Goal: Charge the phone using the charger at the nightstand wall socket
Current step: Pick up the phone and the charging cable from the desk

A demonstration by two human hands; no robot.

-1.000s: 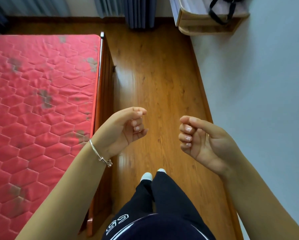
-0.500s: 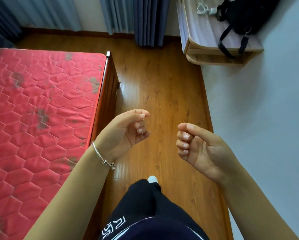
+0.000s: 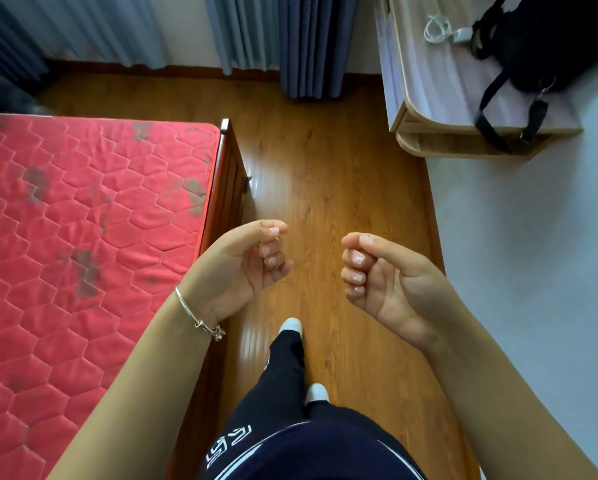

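Nightstand now closer & fuller in head view vs 1 s ago; walker advancing. Step: approach. Left hand & right hand loosely curled, holding nothing. Charger lies on nightstand beside black bag, well ahead of both hands. Phone, socket not visible. Next: reach for charger.

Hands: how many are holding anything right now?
0. The left hand near the bed edge and the right hand nearer the wall are both loosely curled and empty above the floor.
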